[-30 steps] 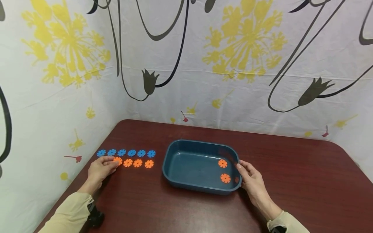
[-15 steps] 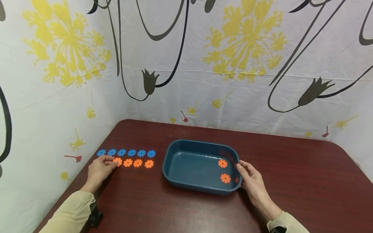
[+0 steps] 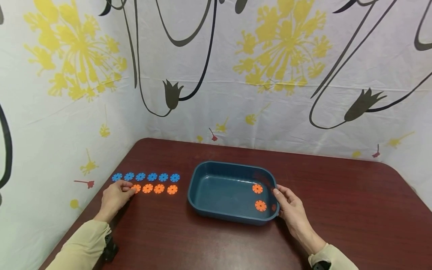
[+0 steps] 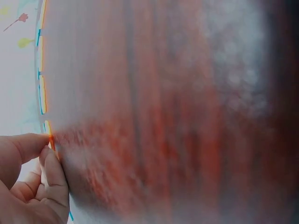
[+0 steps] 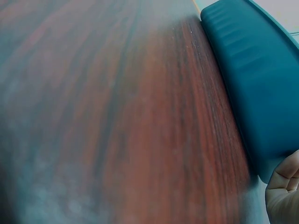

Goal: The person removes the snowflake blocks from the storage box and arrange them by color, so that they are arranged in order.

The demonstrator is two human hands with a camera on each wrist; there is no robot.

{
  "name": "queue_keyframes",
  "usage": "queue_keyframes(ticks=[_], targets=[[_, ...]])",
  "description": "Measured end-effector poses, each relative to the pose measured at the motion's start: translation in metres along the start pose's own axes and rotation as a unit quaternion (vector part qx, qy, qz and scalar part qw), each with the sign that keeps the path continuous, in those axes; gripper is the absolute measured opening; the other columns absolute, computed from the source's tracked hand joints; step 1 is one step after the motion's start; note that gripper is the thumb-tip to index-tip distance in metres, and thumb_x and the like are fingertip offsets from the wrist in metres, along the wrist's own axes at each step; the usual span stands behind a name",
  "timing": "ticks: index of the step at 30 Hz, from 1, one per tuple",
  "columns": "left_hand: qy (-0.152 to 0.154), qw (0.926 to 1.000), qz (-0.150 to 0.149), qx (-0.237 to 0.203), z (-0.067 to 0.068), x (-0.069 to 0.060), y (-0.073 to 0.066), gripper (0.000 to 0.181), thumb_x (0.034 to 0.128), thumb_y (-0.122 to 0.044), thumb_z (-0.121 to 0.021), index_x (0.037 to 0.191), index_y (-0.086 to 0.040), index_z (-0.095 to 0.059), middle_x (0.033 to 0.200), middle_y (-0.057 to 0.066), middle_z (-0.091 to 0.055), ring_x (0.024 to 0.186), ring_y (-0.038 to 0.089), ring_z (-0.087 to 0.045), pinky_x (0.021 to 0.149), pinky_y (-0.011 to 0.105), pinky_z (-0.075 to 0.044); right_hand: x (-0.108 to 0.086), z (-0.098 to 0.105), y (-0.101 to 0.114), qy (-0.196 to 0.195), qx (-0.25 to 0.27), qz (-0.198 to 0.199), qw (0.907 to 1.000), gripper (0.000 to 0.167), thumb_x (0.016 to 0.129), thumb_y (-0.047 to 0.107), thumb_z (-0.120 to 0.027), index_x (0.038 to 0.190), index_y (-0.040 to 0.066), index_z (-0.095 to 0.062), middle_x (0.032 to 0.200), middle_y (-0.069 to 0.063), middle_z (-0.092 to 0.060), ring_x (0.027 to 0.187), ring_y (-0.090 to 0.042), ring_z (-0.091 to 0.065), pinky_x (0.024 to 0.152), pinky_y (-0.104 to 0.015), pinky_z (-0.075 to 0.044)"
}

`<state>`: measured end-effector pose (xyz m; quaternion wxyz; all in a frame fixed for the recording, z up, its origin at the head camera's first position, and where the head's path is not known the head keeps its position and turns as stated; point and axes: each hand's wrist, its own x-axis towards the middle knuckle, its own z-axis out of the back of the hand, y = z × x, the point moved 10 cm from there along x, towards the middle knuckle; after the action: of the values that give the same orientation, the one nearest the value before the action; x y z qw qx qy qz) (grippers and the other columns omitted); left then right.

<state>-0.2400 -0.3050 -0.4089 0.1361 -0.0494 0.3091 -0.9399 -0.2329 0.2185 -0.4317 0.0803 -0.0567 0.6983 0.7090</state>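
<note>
My left hand (image 3: 114, 197) pinches the edge of an orange notched disc (image 3: 136, 188) between thumb and fingertip; the left wrist view shows the grip on the orange disc (image 4: 50, 135) edge-on. This disc stands at the left end of a row of orange discs (image 3: 159, 188), just below a row of blue notched discs (image 3: 152, 177). My right hand (image 3: 293, 208) grips the right end of a dark blue-green plastic tray (image 3: 233, 218), thumb over its rim and other fingers partly hidden outside. Two orange discs (image 3: 257, 188) lie inside, near the tray's right end.
The dark red-brown table (image 3: 162, 232) has its left edge close beside my left forearm. White cloth (image 3: 216, 67) printed with flowers hangs behind and to the left. A black device (image 3: 109, 249) is strapped at my left wrist.
The pinched orange disc has come slightly down and nearer me, lining up with the orange row. My right hand and the tray stay in place.
</note>
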Motion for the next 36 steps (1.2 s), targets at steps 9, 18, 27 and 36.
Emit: queue_keyframes(ticks=[9, 18, 27, 36], targets=[[0.002, 0.9999, 0.012, -0.005, 0.0, -0.001, 0.002, 0.033, 0.0867, -0.023, -0.065, 0.105, 0.003, -0.062, 0.093, 0.019, -0.066, 0.08, 0.028, -0.061, 0.07, 0.042, -0.047, -0.001, -0.001, 0.001, -0.002, 0.001, 0.001, 1.0, 0.054, 0.096, 0.038, -0.051, 0.138, 0.006, -0.038, 0.101, 0.011, -0.063, 0.082, -0.005, -0.063, 0.068, -0.025, -0.054], [0.009, 0.9957, 0.009, -0.092, -0.001, -0.003, -0.003, 0.036, 0.0902, -0.022, -0.063, 0.113, 0.006, -0.058, 0.092, 0.018, -0.067, 0.064, 0.008, -0.062, 0.058, 0.021, -0.052, -0.001, -0.001, 0.002, -0.007, 0.005, -0.002, 1.0, 0.055, 0.095, 0.037, -0.053, 0.137, 0.006, -0.038, 0.104, 0.009, -0.063, 0.084, -0.006, -0.063, 0.069, -0.026, -0.054], [0.026, 0.9853, -0.03, -0.166, -0.018, -0.01, -0.058, 0.038, 0.0919, -0.025, -0.061, 0.119, 0.001, -0.056, 0.101, 0.018, -0.065, 0.074, 0.017, -0.063, 0.062, 0.023, -0.051, -0.001, 0.0, 0.001, -0.007, 0.004, -0.001, 1.0, 0.054, 0.095, 0.038, -0.053, 0.137, 0.006, -0.039, 0.101, 0.01, -0.064, 0.082, -0.006, -0.063, 0.067, -0.025, -0.053], [0.095, 0.9565, -0.081, -0.263, -0.048, -0.031, -0.132, 0.031, 0.089, -0.02, -0.066, 0.113, -0.003, -0.059, 0.097, 0.014, -0.062, 0.078, 0.027, -0.064, 0.067, 0.033, -0.055, -0.001, 0.0, 0.001, -0.004, 0.004, -0.001, 1.0, 0.054, 0.095, 0.038, -0.052, 0.137, 0.006, -0.038, 0.102, 0.01, -0.064, 0.083, -0.007, -0.063, 0.068, -0.025, -0.054]])
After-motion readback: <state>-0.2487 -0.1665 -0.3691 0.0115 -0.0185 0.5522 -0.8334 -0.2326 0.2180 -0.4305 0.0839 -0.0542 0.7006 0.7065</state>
